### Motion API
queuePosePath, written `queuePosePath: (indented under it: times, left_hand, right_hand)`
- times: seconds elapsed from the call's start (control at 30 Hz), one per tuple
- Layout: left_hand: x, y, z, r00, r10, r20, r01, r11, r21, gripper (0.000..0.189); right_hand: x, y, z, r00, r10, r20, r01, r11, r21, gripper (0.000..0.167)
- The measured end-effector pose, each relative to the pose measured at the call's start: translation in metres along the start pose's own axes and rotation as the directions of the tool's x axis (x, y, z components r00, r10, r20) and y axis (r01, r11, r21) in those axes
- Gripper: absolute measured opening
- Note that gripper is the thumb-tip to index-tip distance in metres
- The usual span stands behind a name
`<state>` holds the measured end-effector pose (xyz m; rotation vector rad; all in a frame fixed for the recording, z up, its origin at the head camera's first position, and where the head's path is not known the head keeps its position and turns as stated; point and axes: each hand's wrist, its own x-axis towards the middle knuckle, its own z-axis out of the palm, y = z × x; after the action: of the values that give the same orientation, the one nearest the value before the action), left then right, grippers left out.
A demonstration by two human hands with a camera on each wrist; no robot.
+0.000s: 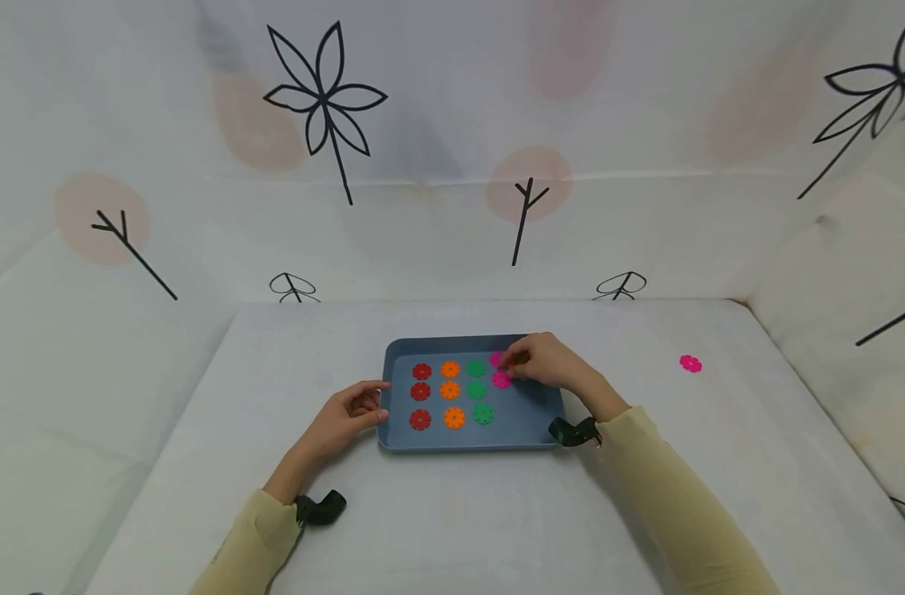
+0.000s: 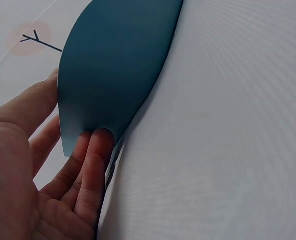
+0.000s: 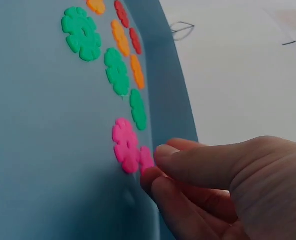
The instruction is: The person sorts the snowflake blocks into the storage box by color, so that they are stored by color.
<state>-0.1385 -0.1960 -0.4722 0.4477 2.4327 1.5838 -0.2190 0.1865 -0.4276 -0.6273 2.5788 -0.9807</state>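
A blue-grey tray (image 1: 526,426) lies on the white-covered table. Inside it are columns of notched, flower-shaped plastic discs: red discs (image 1: 420,392), orange discs (image 1: 450,390), green discs (image 1: 477,389) and two pink ones. My left hand (image 1: 351,415) holds the tray's left rim; in the left wrist view its fingers (image 2: 95,160) press the outer wall. Over the tray's far right part, my right hand (image 1: 545,364) pinches the farther pink disc (image 3: 146,159) between thumb and fingertips. The nearer pink disc (image 3: 125,145) lies flat beside it, and the fingers partly cover the pinched one.
One more pink disc (image 1: 691,364) lies on the table to the right of the tray. A white cloth (image 1: 437,240) with plant drawings hangs behind the table. Dark wrist cameras (image 1: 321,507) sit on both wrists, the right one over the tray's near right corner.
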Motion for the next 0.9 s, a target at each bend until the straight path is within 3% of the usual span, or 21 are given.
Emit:
queuePosePath:
  times: [0.17, 0.5, 0.9]
  left_hand:
    - [0.000, 0.001, 0.001, 1.000, -0.001, -0.003, 0.001, 1.000, 0.009, 0.048]
    - [0.000, 0.000, 0.001, 1.000, 0.002, 0.000, -0.002, 1.000, 0.000, 0.048]
    - [0.002, -0.001, 0.000, 1.000, 0.017, 0.008, -0.017, 1.000, -0.021, 0.048]
  right_hand:
    - [-0.007, 0.000, -0.005, 0.999, -0.019, -0.025, 0.019, 1.000, 0.004, 0.016]
    - [-0.030, 0.013, -0.027, 0.985, -0.079, -0.151, 0.084, 0.996, 0.023, 0.020]
    - [-0.069, 0.042, -0.026, 0.966, -0.020, -0.259, 0.027, 0.999, 0.023, 0.017]
